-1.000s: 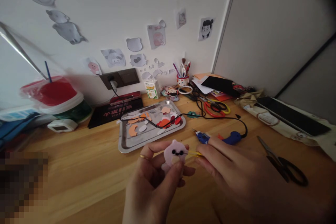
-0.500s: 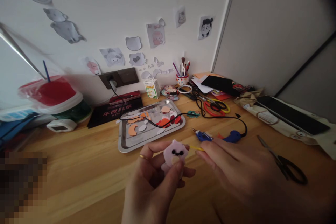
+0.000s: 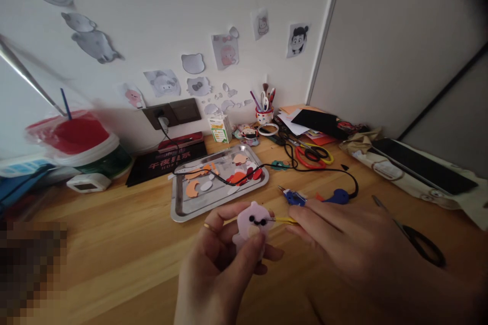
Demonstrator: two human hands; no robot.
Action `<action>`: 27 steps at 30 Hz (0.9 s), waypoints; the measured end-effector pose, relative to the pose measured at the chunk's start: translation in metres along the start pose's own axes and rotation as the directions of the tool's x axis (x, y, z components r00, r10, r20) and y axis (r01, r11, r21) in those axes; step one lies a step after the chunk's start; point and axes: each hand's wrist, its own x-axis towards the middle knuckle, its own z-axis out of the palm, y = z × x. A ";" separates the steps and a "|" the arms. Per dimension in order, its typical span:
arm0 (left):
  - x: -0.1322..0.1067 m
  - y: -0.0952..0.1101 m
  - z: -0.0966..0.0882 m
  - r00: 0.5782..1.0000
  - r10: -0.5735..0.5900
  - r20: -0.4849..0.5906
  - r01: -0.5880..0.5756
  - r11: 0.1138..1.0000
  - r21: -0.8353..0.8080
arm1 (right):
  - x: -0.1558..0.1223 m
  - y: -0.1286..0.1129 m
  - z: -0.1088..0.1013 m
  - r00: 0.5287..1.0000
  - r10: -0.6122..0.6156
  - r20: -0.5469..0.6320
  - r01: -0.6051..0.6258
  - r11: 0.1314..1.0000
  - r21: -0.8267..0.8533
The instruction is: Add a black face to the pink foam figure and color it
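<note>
Pink face point(image 3: 251, 222) and tweezers point(image 3: 284, 220) in hand
I saw the fingers of my left hand point(image 3: 219, 274) pinching the face above the worktop point(image 3: 114, 254); those of my right hand point(image 3: 354, 254) gripped the yellow tweezers, tip touching the face. A tray point(image 3: 179, 213) lay just behind, with a glue gun point(image 3: 337, 196) to its right.

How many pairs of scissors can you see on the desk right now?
2 for certain: a black-handled pair on the desk right of the right hand, and a second pair by the red and yellow loops further back. The cup may hold another.
</note>
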 end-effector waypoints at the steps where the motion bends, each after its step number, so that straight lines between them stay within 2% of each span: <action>1: 0.000 0.000 0.000 1.000 0.001 0.004 -0.001 1.000 0.005 | 0.000 0.000 -0.001 1.000 0.002 0.003 -0.002 1.000 0.002; 12: 0.001 0.001 -0.003 1.000 -0.015 -0.010 0.015 0.998 0.058 | 0.002 0.003 -0.004 0.998 -0.031 0.059 0.032 0.999 -0.013; 21: -0.002 0.004 -0.001 0.998 -0.067 -0.008 0.067 0.996 0.057 | 0.005 0.002 -0.008 0.997 0.056 -0.047 -0.057 0.998 -0.035; 27: -0.001 0.003 -0.003 0.999 -0.053 0.009 0.053 0.998 0.029 | 0.002 0.000 -0.009 0.998 0.014 0.054 -0.018 0.998 0.062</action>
